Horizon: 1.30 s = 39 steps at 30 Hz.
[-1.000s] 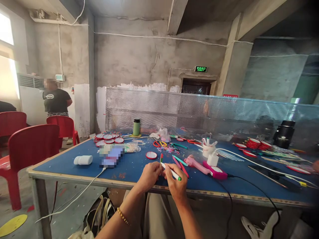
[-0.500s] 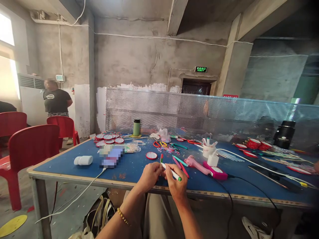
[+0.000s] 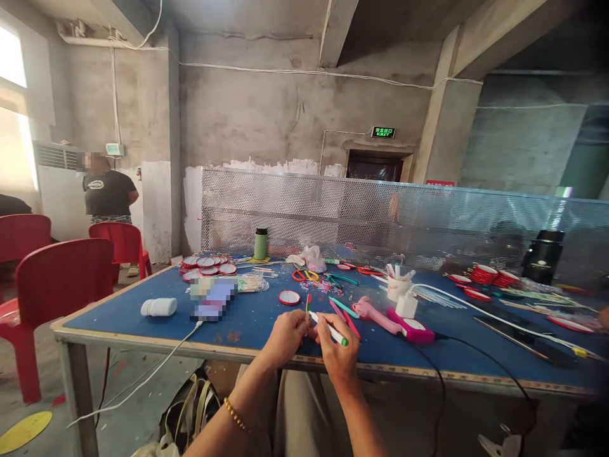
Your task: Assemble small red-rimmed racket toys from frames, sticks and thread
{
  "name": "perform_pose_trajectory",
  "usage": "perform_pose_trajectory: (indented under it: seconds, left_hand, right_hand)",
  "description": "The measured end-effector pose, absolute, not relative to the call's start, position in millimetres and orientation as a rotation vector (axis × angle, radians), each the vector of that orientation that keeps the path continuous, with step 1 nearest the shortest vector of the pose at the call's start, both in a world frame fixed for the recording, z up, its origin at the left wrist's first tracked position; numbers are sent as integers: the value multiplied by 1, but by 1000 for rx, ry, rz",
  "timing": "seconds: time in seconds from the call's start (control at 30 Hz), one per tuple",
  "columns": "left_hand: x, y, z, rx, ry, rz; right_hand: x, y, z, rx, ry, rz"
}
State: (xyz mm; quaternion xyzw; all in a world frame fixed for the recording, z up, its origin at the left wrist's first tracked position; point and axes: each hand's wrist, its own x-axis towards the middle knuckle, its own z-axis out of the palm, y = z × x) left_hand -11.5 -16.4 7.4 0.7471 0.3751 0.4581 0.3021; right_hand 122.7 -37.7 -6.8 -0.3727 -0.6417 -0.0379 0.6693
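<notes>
My left hand (image 3: 287, 335) pinches a thin small stick (image 3: 309, 304) that stands upright, its top coloured red and green. In my right hand (image 3: 339, 349) is a white marker with a green end (image 3: 335, 332), held like a pen. The marker's tip points at the stick beside my left fingertips; whether they touch I cannot tell. Just beyond my hands lies a round red-rimmed disc (image 3: 288, 297). Pink-handled pliers (image 3: 346, 319) and a teal pen (image 3: 343, 307) lie to the right of the marker.
A pink glue gun (image 3: 380, 315), a cup of pens (image 3: 398, 289) and a white charger (image 3: 407, 304) stand at right, with cables over the table edge. A white bottle (image 3: 159, 307), a phone (image 3: 216, 301) and stacked discs (image 3: 206, 262) are at left. A person (image 3: 109, 190) stands beyond.
My hands, the stick and the marker stay in nearly the same place. Under the table at the right, a shoe has shifted slightly right and down.
</notes>
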Motion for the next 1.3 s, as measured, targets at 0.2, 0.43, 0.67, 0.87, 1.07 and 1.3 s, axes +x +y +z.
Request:
perform_pose_trajectory:
  seconds: [0.2, 0.43, 0.67, 0.87, 1.07, 1.3]
  left_hand:
    - [-11, -16, 7, 1957, 991, 1200]
    - [-11, -16, 7, 1958, 980, 1214]
    - [-11, -16, 8, 1957, 974, 1224]
    - [-11, -16, 8, 1941, 960, 1214]
    - [-12, -15, 8, 1946, 962, 1220]
    - [-11, -16, 7, 1942, 965, 1213]
  right_hand:
    - [122, -39, -7, -835, -1430, -119]
    - [122, -40, -6, -822, -1438, -122]
    - [121, -38, -6, -823, -1449, -114]
    - [123, -36, -9, -843, -1415, -158]
    - [122, -36, -9, -824, -1428, -128]
    - [122, -34, -9, -830, -1409, -124]
